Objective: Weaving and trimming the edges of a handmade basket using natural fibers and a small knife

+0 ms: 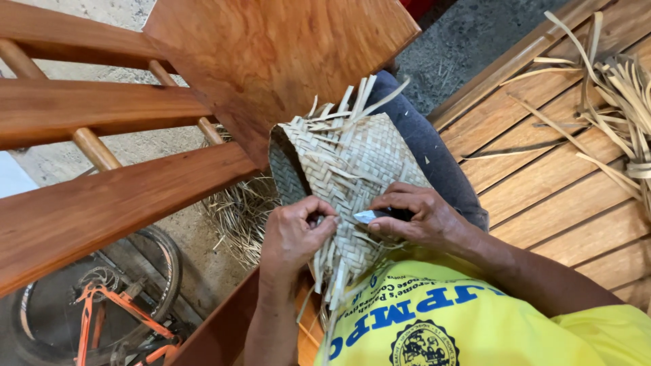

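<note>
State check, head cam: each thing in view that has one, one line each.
Woven basket: part-woven, lying on its side on the lap, mouth open, loose strip ends sticking out.
Knife: blade bare, laid against the weave.
Left hand: fingers pinched on strips at the basket's edge.
Right hand: closed on the knife.
Loose strips: unwoven, piled on the slatted bench.
Bicycle: parked below, only partly in view.

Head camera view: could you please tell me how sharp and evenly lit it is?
Head view: soft, even daylight, no harsh shadows; the woven piece and both hands, left hand and right hand, are sharp; slight glare on the small blade; wide-angle bending toward the edges.
</note>
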